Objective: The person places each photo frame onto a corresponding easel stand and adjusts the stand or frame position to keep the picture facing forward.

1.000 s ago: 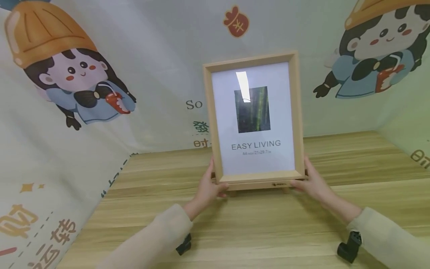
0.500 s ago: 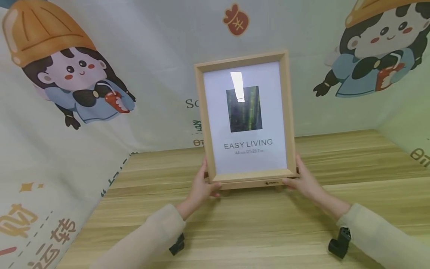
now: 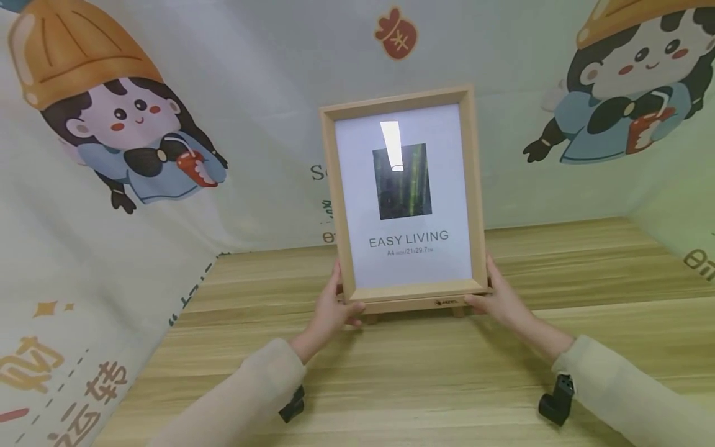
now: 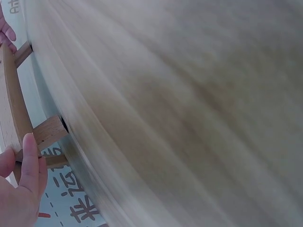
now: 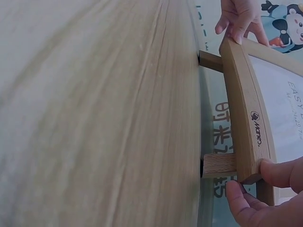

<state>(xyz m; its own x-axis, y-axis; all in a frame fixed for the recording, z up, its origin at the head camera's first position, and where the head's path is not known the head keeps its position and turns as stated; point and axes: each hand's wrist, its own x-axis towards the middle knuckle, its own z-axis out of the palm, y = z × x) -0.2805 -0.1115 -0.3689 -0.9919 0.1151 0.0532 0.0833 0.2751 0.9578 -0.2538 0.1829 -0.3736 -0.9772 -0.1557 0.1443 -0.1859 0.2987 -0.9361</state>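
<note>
A light wooden picture frame (image 3: 478, 205) stands upright, tilted slightly back, on the ledge of a small wooden tabletop easel (image 3: 410, 305). Its white insert bears a dark bamboo picture and the words "EASY LIVING". My left hand (image 3: 329, 308) grips the left end of the ledge, thumb in front. At the opposite end my right hand (image 3: 504, 305) pinches the ledge between thumb and fingers. The right wrist view shows the ledge (image 5: 244, 118) with a printed logo and short legs (image 5: 218, 165) below it. In the left wrist view, a leg (image 4: 49, 131) meets the tabletop. Most of the easel is hidden behind the frame.
The wood-grain table (image 3: 391, 385) stretches under both arms. A pale cloth (image 3: 268, 124) with cartoon figures and lettering hangs behind the table and along its sides. A black wrist camera (image 3: 557, 400) sits below the right sleeve, another (image 3: 292, 405) below the left.
Both hands, the easel and the picture frame have shifted a little to the left together, mostly in the first half second. The grip on both ends looks the same.
</note>
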